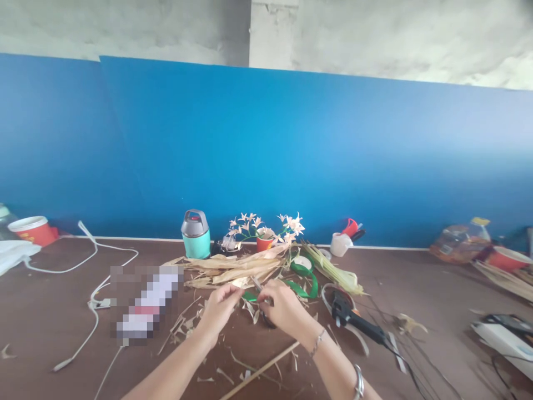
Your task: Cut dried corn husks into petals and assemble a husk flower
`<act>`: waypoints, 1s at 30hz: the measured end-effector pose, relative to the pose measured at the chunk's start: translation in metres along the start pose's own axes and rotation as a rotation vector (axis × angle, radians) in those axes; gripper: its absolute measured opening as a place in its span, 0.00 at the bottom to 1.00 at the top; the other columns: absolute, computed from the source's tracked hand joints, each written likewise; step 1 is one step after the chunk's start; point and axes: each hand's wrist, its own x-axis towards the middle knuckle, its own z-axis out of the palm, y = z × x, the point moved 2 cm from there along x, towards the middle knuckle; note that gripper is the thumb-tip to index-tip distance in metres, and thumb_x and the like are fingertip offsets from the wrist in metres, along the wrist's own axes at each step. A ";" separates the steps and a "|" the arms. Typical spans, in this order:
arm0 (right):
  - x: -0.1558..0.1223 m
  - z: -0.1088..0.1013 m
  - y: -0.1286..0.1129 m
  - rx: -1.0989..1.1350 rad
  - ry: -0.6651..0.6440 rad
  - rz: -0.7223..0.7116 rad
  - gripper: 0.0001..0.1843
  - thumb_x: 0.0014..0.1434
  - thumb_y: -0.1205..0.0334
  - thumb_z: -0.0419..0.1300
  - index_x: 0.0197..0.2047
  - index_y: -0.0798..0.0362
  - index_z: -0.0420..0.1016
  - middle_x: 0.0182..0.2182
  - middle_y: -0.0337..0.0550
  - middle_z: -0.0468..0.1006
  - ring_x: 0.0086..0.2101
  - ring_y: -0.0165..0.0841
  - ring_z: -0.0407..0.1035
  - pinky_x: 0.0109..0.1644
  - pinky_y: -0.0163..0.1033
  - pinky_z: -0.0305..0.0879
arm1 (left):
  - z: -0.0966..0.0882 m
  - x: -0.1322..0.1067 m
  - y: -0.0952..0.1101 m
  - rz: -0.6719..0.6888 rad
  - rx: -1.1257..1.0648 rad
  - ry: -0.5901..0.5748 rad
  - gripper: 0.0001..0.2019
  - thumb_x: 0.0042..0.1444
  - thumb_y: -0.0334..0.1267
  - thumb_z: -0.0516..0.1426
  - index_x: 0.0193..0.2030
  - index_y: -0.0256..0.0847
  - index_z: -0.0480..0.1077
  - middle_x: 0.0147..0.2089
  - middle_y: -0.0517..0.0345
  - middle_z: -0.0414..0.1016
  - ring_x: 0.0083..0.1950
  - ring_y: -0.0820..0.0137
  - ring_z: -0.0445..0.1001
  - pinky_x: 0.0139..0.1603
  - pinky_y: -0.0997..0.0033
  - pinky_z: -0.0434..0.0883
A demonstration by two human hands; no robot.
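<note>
Brown table [416,289], backed by a blue panel [291,155] under bare concrete. Recorded at the near middle:

- left hand [220,309], fingers pinched narrowly on one end of a green ribbon strip [250,297];
- right hand [283,306], closed round scissors [257,285], the blades pointed up and left, just above the strip.

The strip is held between the two hands, low over the tabletop, in front of a heap of dried husks [233,269]. Husk trimmings [183,325] are scattered beneath the wrists.

- Behind the heap: teal flask [195,236]; pale flowers [291,224] set in a red cup [265,243].
- Right of the right hand: green ribbon loop [308,275]; black glue gun [353,321].
- Left: white cable [94,291].
- Near the right forearm: wooden stick [260,369], laid flat.
</note>
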 end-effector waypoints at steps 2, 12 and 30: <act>-0.003 0.005 0.000 -0.066 -0.069 -0.036 0.08 0.46 0.73 0.59 0.26 0.52 0.77 0.31 0.43 0.74 0.39 0.37 0.66 0.43 0.37 0.59 | 0.003 0.000 -0.004 -0.008 0.003 -0.030 0.14 0.46 0.49 0.56 0.26 0.38 0.69 0.21 0.64 0.65 0.26 0.72 0.64 0.29 0.74 0.61; -0.006 0.026 0.004 -0.308 -0.114 0.003 0.06 0.49 0.72 0.57 0.28 0.54 0.75 0.38 0.46 0.73 0.44 0.39 0.63 0.49 0.41 0.54 | 0.007 -0.007 0.003 0.052 0.003 -0.043 0.13 0.49 0.47 0.55 0.24 0.38 0.67 0.21 0.64 0.63 0.24 0.73 0.61 0.26 0.75 0.56; -0.002 -0.003 -0.018 -0.025 0.292 -0.159 0.08 0.52 0.74 0.56 0.27 0.52 0.69 0.27 0.40 0.74 0.31 0.35 0.66 0.38 0.39 0.59 | 0.012 -0.018 0.015 -0.033 -0.185 -0.120 0.12 0.45 0.45 0.58 0.29 0.37 0.76 0.25 0.60 0.74 0.29 0.69 0.66 0.33 0.72 0.59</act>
